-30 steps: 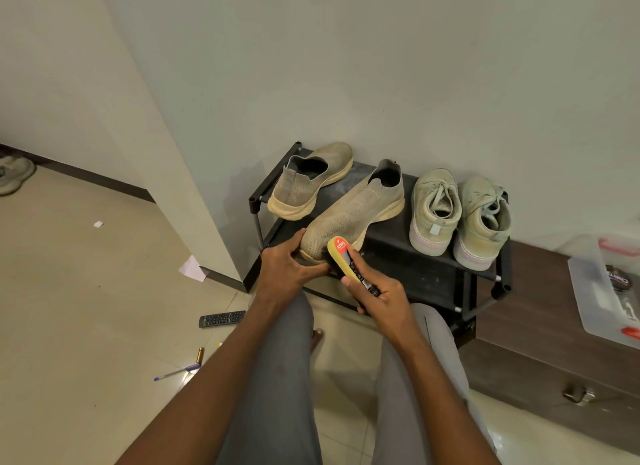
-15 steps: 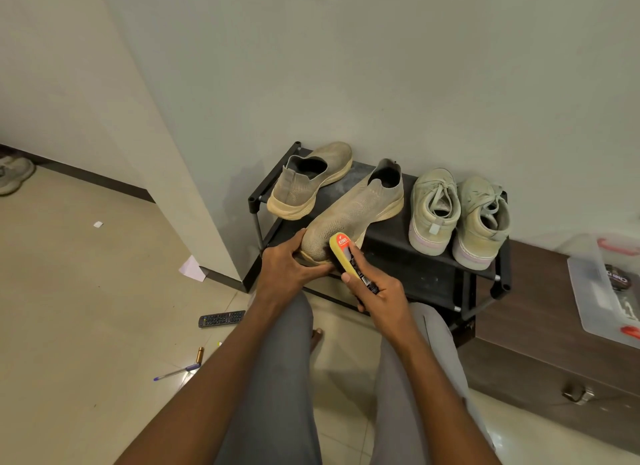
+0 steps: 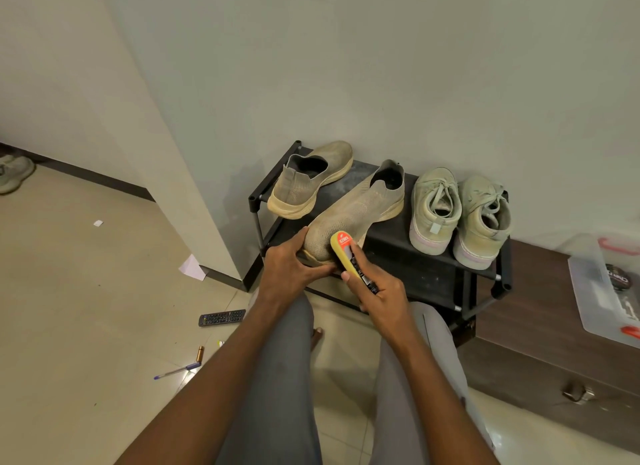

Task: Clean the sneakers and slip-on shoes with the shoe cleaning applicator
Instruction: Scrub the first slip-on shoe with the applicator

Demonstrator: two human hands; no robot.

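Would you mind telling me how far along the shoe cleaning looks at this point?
Nothing looks finished. In hand: the left hand holds the toe of the near slip-on shoe while the right hand presses the applicator against it. Left: the far slip-on shoe and both sneakers sit untouched on the rack, looking dingy.

Grey trousers (image 3: 277, 378), bare forearms, barefoot
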